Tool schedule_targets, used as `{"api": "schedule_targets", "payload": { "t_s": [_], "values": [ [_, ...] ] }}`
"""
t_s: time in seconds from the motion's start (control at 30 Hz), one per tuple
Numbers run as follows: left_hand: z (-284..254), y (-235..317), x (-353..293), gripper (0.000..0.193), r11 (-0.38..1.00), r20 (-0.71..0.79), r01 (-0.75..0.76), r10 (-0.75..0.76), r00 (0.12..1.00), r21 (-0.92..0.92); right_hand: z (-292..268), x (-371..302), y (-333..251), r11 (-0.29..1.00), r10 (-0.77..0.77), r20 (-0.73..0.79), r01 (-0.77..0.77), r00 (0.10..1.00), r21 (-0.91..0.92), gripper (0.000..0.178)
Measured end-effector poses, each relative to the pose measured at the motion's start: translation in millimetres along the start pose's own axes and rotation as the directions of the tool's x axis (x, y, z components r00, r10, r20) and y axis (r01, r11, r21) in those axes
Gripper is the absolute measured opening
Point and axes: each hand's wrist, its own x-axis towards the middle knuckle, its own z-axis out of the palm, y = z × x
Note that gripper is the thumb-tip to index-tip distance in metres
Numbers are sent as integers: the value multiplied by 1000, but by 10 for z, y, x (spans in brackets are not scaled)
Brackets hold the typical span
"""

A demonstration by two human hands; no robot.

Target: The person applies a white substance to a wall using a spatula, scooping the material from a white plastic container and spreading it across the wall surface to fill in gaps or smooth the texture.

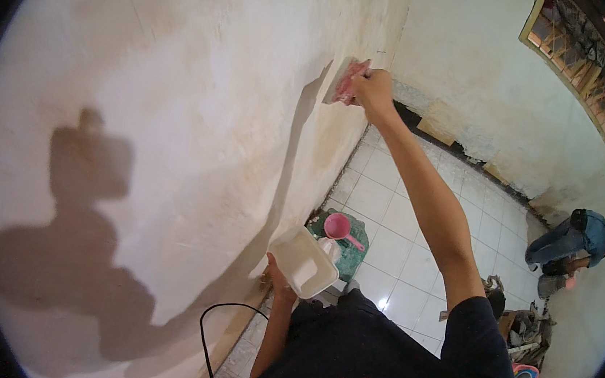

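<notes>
Up on the pale, stained wall [183,68], my right hand [374,94] grips a red putty spreader [350,82]. Its blade edge lies at the wall surface, close to the room's corner. Low in front of my body, my left hand [280,279] is closed on the side of a white rectangular plastic tub [305,263]. The tub is tilted, and whitish material seems to lie inside it. Most of my left fingers are hidden behind the tub.
Below the tub, a pink dipper [337,227] and a white bag sit on a green surface [355,263]. A black cable [205,325] loops by my left arm. Another person [576,241] bends over at the far right. Piled clutter [522,330] lies nearby. A barred window [584,63] is upper right.
</notes>
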Motion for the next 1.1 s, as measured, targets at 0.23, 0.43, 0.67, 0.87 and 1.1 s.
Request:
{"api": "schedule_targets", "payload": {
  "t_s": [0.23,0.43,0.67,0.87,1.1],
  "values": [
    [-52,12,-89,74,1000,-69,27,-27,997,5,322,571,-425,982,-157,146,171,977,-82,19],
    [161,134,-243,69,991,-49,127,-128,990,-33,258,564,-1499,962,22,255,-90,967,257,21],
    [133,73,-193,70,992,-115,76,-64,991,104,-277,747,-1271,906,-51,284,-76,958,418,20],
    [35,-59,-25,70,997,-18,67,-67,998,25,-435,620,512,935,255,142,-281,956,218,16],
    [66,-41,-143,70,992,-99,124,-123,987,-2,-31,808,595,916,278,203,-323,939,237,17]
  ]
}}
